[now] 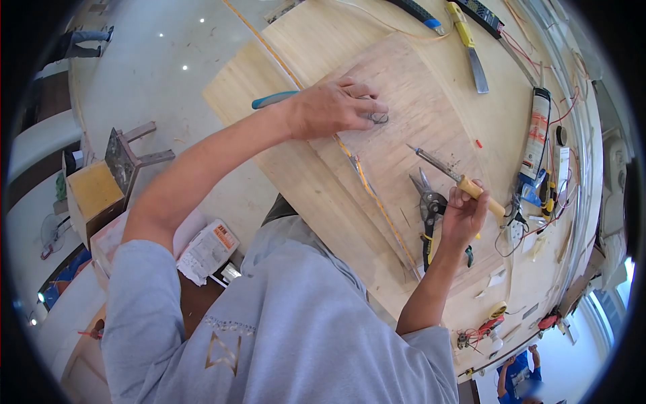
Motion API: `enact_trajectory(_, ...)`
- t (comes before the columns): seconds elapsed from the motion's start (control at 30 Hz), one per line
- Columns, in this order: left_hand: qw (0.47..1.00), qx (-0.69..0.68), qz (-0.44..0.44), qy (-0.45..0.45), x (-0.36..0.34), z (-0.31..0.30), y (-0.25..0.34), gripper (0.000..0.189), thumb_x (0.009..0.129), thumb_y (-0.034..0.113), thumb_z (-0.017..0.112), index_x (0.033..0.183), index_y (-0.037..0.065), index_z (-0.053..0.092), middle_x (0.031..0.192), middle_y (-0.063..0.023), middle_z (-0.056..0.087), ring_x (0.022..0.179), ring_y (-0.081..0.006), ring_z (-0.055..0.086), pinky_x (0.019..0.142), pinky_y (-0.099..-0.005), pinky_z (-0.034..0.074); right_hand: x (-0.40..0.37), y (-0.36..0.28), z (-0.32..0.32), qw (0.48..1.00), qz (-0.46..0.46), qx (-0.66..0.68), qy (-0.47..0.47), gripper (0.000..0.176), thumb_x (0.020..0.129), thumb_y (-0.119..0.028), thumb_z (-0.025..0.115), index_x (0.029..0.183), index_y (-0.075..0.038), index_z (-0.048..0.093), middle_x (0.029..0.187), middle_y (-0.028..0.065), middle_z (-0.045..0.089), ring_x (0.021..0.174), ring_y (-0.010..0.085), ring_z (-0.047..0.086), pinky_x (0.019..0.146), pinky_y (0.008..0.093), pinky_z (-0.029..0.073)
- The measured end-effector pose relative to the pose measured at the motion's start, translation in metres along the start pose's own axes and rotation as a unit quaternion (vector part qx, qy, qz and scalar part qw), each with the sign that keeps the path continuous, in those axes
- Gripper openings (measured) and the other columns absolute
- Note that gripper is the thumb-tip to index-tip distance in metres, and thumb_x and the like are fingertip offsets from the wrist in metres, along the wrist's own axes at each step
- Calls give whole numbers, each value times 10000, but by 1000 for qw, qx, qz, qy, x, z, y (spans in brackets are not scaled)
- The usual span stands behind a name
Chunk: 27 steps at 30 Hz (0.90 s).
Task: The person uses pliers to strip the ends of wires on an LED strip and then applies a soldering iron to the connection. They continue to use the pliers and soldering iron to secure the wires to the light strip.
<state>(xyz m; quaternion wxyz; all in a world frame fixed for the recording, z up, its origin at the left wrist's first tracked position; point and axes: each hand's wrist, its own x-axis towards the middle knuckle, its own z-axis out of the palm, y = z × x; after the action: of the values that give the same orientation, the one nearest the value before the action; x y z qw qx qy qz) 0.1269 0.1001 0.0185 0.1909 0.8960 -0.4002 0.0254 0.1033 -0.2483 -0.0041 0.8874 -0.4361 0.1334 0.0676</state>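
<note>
Right hand [463,217] grips a tan wooden-handled soldering iron [470,188], left hand [330,110] pinches grey coiled wire [381,118]: seemingly soldering prep, wanting steady aim!

1. Grey short-sleeved cloth shirt [296,316] on the person at work: a line of small dark capitals [229,326] runs across the chest; one word looks like "DESIGN", the rest is too small to read surely.
2. Same shirt, just beside that line: a gold-brown angular emblem [224,353], made of straight strokes.
3. Crumpled white bag [203,258] near the left elbow: an orange printed panel [225,236] with lettering too small to make out.
4. Long cylindrical cartridge [537,131] on the pale wooden tabletop [511,222]: a white label with red-orange print, blurred beyond reading.
</note>
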Motion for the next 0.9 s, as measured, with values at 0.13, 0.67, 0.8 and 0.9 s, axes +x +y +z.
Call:
enact_trajectory(0.13, 998, -23, 50, -29, 2, 2, -10, 227, 707, 138, 576, 904, 116, 686, 1260, -23, 536, 1201, -234, 459, 974, -376, 390, 0, -3, 8, 999, 25, -26, 13, 328, 951, -317, 511, 983, 7, 554, 709, 70, 522, 596, 135, 474, 507, 261, 390)
enact_trajectory(0.67, 987, -156, -40, -19, 29, -40, -13, 148, 742, 46, 605, 888, 59, 628, 939, -70, 569, 859, -267, 590, 692, -370, 495, 3, 14, 29, 995, 18, -94, 20, 254, 949, -273, 512, 924, -21, 531, 652, 59, 526, 532, 121, 479, 454, 247, 397)
enact_trajectory(0.8, 973, -181, -56, -134, -4, -24, -6, 92, 743, 35, 597, 835, 36, 594, 880, -85, 545, 825, -271, 581, 665, -377, 491, 9, 18, 40, 987, 8, -162, 9, 237, 948, -252, 520, 918, -17, 534, 649, 67, 528, 532, 130, 501, 445, 252, 412)
enact_trajectory(0.9, 982, -155, -23, -107, -9, -15, -3, 74, 740, 38, 595, 810, 21, 581, 860, -88, 541, 824, -266, 580, 658, -370, 497, 16, 24, 46, 983, 5, -184, -14, 212, 947, -222, 527, 910, -14, 538, 657, 78, 539, 517, 131, 503, 448, 251, 420)
